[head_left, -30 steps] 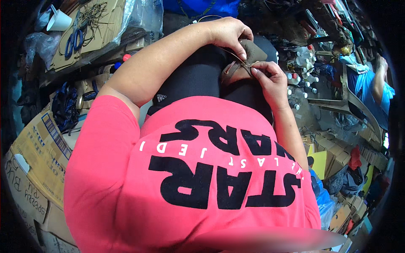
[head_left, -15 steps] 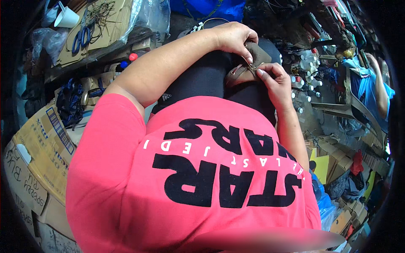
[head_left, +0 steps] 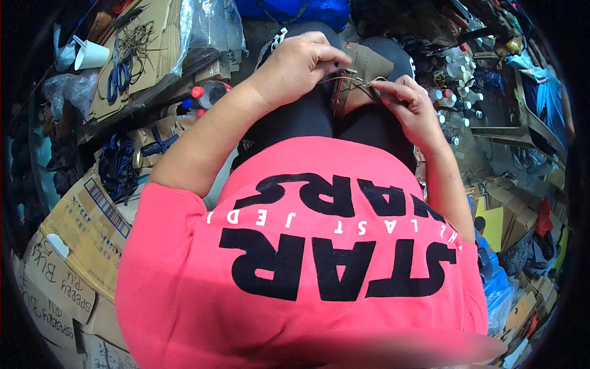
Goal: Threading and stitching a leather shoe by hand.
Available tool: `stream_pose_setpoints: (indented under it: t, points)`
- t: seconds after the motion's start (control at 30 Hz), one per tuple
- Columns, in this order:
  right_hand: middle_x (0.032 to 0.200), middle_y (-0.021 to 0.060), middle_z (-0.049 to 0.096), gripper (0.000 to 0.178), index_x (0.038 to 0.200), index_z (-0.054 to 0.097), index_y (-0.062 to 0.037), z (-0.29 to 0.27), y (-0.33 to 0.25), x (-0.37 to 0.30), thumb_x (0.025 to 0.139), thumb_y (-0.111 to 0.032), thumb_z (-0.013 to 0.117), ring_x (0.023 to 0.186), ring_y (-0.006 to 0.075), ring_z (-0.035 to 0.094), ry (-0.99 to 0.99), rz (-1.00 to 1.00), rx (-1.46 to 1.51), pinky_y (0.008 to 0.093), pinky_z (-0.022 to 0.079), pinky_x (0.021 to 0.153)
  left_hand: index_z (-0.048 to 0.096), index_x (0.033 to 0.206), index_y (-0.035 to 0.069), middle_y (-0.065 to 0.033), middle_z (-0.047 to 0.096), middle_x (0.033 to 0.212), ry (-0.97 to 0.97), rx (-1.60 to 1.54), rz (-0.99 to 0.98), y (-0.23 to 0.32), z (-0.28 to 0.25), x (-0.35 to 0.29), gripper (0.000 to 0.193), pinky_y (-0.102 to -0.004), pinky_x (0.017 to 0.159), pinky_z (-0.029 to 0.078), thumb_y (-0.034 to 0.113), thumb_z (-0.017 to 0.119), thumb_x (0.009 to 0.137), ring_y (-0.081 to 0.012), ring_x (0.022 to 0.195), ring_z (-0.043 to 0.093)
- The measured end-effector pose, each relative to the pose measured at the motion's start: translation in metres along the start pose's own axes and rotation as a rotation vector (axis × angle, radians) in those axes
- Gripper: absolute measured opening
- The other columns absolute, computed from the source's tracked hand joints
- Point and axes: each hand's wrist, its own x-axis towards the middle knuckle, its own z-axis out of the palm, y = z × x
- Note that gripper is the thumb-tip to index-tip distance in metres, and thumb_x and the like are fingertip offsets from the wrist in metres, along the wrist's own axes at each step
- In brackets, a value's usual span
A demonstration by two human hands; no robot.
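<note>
A brown leather shoe [head_left: 373,61] with stitched seams rests on my lap between my dark-trousered knees. A thin tan shoelace [head_left: 342,79] stretches over its front, from one hand to the other. My left hand [head_left: 305,64] is left of the shoe, fingers closed in a pinch on one stretch of the lace. On the other side, my right hand [head_left: 410,109] pinches the lace close to the shoe between thumb and forefinger. A darker reddish lace runs along the shoe's side edge. My left fingers partly hide their grip.
At the upper left, flat cardboard pieces [head_left: 161,55] carry blue-handled scissors [head_left: 118,81], loose laces and a white cup [head_left: 92,55]. Bottles [head_left: 458,101] stand to the right. A cardboard box [head_left: 83,230] lies at the left, a blue bag [head_left: 295,11] ahead.
My left hand has drawn away leftward from the shoe, stretching the lace. My right hand has shifted slightly right and down. The view has shifted a little; a person's arm at the right no longer shows.
</note>
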Motion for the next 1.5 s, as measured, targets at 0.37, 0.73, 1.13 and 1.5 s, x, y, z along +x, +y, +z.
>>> stream_pose_setpoints:
  t: [0.37, 0.73, 1.13, 1.5]
  points:
    - [0.082, 0.001, 0.05, 0.039, 0.098, 0.069, -0.0091, -0.003, 0.008, 0.013, 0.074, 0.015, 0.05, 0.08, 0.0112, 0.052, -0.077, 0.092, 0.166, 0.0214, 0.043, 0.076, 0.072, 0.085, 0.016, -0.0036, 0.05, 0.07, 0.028, 0.108, 0.202, -0.009, 0.004, 0.011, 0.015, -0.0314, 0.065, 0.042, 0.008, 0.072, 0.073, -0.0202, 0.071, 0.051]
    - [0.08, -0.0002, 0.051, 0.025, 0.099, 0.071, -0.0104, -0.003, 0.014, 0.011, 0.081, 0.002, 0.059, 0.078, 0.01, 0.051, -0.099, 0.086, 0.206, 0.0211, 0.042, 0.073, 0.069, 0.079, 0.014, -0.0028, 0.049, 0.071, 0.008, 0.354, 0.391, 0.0, 0.005, 0.012, 0.011, -0.0354, 0.067, 0.041, 0.008, 0.07, 0.07, -0.0235, 0.077, 0.052]
    - [0.076, -0.0005, 0.052, 0.035, 0.099, 0.072, -0.0111, 0.008, 0.02, 0.017, 0.074, 0.008, 0.058, 0.075, 0.0091, 0.052, -0.057, 0.049, 0.252, 0.0202, 0.043, 0.072, 0.074, 0.087, 0.016, -0.0005, 0.053, 0.07, -0.183, -0.056, 0.167, -0.034, 0.007, 0.027, 0.017, -0.0287, 0.073, 0.041, 0.007, 0.07, 0.074, -0.0166, 0.077, 0.049]
    - [0.077, 0.0046, 0.062, 0.027, 0.102, 0.071, -0.013, 0.012, 0.01, 0.006, 0.077, -0.004, 0.068, 0.072, 0.011, 0.057, 0.049, 0.0, 0.156, 0.0237, 0.046, 0.067, 0.074, 0.092, 0.019, -0.0011, 0.059, 0.07, -0.082, 0.134, 0.243, -0.025, 0.004, 0.016, 0.021, -0.0303, 0.07, 0.044, 0.008, 0.07, 0.075, -0.0172, 0.072, 0.052]
